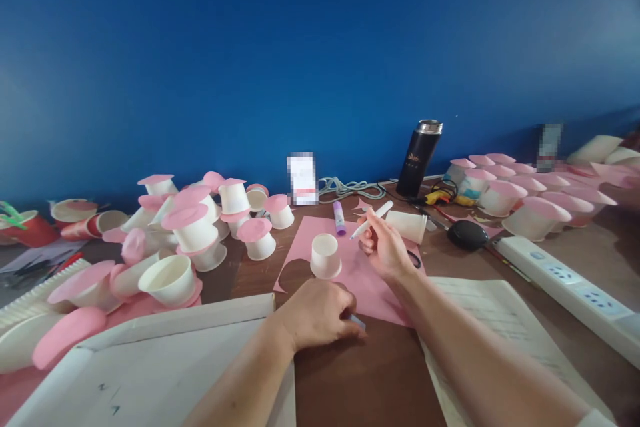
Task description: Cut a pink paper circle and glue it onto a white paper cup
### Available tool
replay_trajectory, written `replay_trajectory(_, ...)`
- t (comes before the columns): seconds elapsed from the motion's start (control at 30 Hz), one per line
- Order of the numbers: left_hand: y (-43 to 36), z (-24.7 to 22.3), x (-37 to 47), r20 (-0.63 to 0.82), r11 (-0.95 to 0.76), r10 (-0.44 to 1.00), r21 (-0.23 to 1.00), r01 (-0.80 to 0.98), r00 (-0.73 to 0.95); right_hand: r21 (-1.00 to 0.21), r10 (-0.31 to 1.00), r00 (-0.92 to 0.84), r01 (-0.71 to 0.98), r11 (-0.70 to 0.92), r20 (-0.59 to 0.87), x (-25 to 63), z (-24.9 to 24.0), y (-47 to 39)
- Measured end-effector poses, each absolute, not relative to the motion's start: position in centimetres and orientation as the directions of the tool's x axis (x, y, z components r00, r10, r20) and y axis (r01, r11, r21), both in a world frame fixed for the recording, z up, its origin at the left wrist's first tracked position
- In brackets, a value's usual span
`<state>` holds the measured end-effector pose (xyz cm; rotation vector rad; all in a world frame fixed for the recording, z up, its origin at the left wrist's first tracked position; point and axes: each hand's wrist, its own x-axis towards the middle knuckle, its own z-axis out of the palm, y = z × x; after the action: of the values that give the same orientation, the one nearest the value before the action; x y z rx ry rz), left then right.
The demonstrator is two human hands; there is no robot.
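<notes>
Between the fingers of my right hand (pixel 384 240) is a white marker (pixel 375 219), its tip pointing down and left above a pink paper sheet (pixel 376 283). My left hand (pixel 323 315) is closed near the sheet's front edge, pinching a small pale bluish-white piece (pixel 357 322), perhaps a pen cap. An upside-down white paper cup (pixel 326 257) stands on the pink sheet, beyond my left hand. Behind it lies a purple glue stick (pixel 339 219). Another white cup (pixel 406 225) rests on its side by my right hand, partly hidden.
Many white cups with pink paper discs (pixel 193 230) crowd the left, and more (pixel 537 212) stand at right. A black bottle (pixel 419 160) is at the back. A power strip (pixel 570 280), black bulb (pixel 467 234), printed paper (pixel 500 333) and white box (pixel 185 367) surround the work area.
</notes>
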<state>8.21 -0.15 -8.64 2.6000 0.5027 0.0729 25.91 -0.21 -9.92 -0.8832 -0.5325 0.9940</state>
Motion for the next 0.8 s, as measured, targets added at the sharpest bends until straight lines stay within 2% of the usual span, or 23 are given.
replay_trajectory(0.1,0.3,-8.1,7.4,-0.028,-0.778,0.400,0.518,0.356,0.916,-0.828,0.903,0.430,-0.509,0.236,-0.006,25.8,-10.2,-0.3)
replay_trajectory(0.17,0.8,-7.4,6.9,0.115,-0.773,0.487,0.519,0.366,0.866,-0.829,0.910,0.415,-0.511,0.226,-0.007,25.7,-10.4,-0.4)
replay_trajectory(0.2,1.1,-7.1,6.6,0.220,-0.763,0.554,0.519,0.385,0.803,-0.824,0.913,0.409,-0.522,0.222,-0.012,25.7,-10.4,-0.4)
replay_trajectory(0.27,1.8,-6.8,6.4,0.456,-0.722,0.686,0.523,0.453,0.567,-0.791,0.918,0.395,-0.574,0.213,-0.040,25.7,-10.6,-0.3)
replay_trajectory(0.33,2.7,-7.2,6.4,0.569,-0.686,0.723,0.524,0.504,0.393,-0.728,0.921,0.379,-0.655,0.202,-0.085,25.7,-10.7,-0.2)
replay_trajectory(0.4,3.3,-8.3,6.7,0.568,-0.693,0.718,0.523,0.496,0.403,-0.674,0.923,0.359,-0.716,0.180,-0.134,25.7,-10.9,0.0)
replay_trajectory(0.47,3.6,-9.5,7.2,0.493,-0.687,0.727,0.523,0.505,0.478,-0.652,0.927,0.334,-0.744,0.146,-0.172,25.5,-11.0,0.1)
replay_trajectory(0.63,3.6,-10.9,8.2,0.342,-0.624,0.761,0.617,0.479,0.551,-0.705,0.940,0.298,-0.702,0.097,-0.168,24.9,-11.7,0.3)
replay_trajectory(0.7,3.9,-10.6,8.1,0.356,-0.579,0.798,0.678,0.454,0.487,-0.713,0.937,0.303,-0.695,0.095,-0.172,24.8,-11.9,0.3)
replay_trajectory(0.8,4.6,-10.1,7.4,0.404,-0.497,0.868,0.733,0.465,0.290,-0.667,0.924,0.321,-0.737,0.108,-0.206,24.8,-12.0,0.4)
